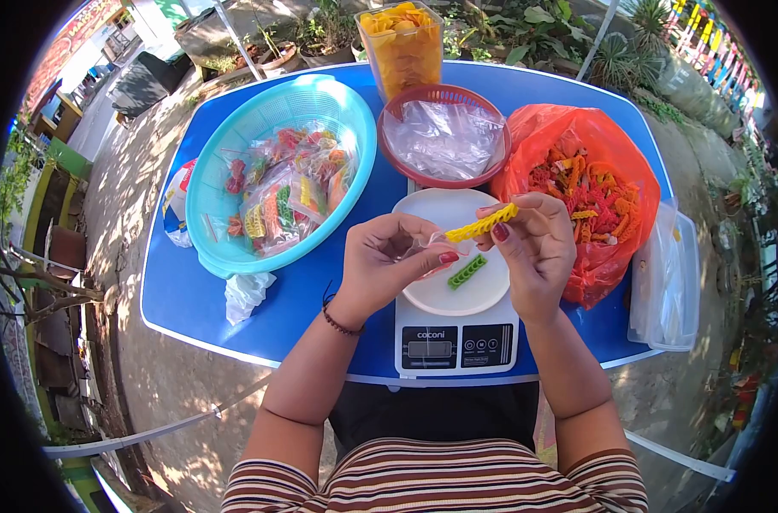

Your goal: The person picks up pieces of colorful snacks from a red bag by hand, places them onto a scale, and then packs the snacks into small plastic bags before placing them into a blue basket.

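Between my two hands is a yellow twisted snack piece. My right hand pinches it by its right end. My left hand is closed on a small clear plastic bag, whose mouth is beside the yellow piece's left end. Below them, a green snack piece lies on the round white plate of a kitchen scale. To the right, an open red plastic bag holds many red and orange twisted pieces.
On the blue table are a turquoise basin of filled packets, a red basket of clear bags, a tall container of yellow chips, a clear plastic box at right and crumpled white plastic at left.
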`<state>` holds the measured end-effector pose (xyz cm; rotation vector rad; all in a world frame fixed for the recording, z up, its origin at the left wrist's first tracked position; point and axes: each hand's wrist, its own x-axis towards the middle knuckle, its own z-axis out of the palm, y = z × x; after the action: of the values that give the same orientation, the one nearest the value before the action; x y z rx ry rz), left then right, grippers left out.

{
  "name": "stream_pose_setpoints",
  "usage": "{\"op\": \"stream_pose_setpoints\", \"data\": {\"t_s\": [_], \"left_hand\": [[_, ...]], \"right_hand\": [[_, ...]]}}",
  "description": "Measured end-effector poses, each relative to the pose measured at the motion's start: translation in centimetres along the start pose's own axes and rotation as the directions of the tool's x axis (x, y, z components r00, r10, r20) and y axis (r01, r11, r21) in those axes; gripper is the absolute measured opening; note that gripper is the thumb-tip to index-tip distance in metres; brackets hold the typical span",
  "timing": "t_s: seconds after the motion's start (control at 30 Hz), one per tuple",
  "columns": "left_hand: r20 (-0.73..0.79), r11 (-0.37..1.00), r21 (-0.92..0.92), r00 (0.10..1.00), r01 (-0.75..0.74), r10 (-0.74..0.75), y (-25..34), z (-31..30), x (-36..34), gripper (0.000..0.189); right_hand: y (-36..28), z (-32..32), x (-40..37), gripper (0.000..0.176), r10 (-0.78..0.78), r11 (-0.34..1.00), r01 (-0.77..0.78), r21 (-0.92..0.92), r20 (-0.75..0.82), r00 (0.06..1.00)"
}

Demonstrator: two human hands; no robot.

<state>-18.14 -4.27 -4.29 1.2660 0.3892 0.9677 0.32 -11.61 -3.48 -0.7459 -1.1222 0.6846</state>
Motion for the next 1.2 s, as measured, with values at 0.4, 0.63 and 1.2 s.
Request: {"op": "stream_pose_setpoints", "data": {"t_s": [0.4, 0.63, 1.2], "left_hand": [[0.044, 1.0, 0.001, 0.999, 0.007, -0.007, -0.4, -0.7, 0.1, 0.024], [0.006, 0.995, 0.08, 0.998, 0.064, -0.065, -0.1, -0.6, 0.1, 0.021], [0.016, 0.993, 0.116, 0.999, 0.029, -0.031, -0.1, -0.3, 0.1, 0.022]], "right_hand": [[0.7, -0.7, -0.3, 0.031, -0.059, 0.968, 0.072, -0.241, 0.061, 0.996], [0.6, -1.0, 0.0, 0.031, 0.072, 0.997, -0.074, 0.009, 0.15, 0.986], [0.0, -0.7, 0.5, 0.017, 0.028, 0.942, 0.045, -0.334, 0.211, 0.977]]}}
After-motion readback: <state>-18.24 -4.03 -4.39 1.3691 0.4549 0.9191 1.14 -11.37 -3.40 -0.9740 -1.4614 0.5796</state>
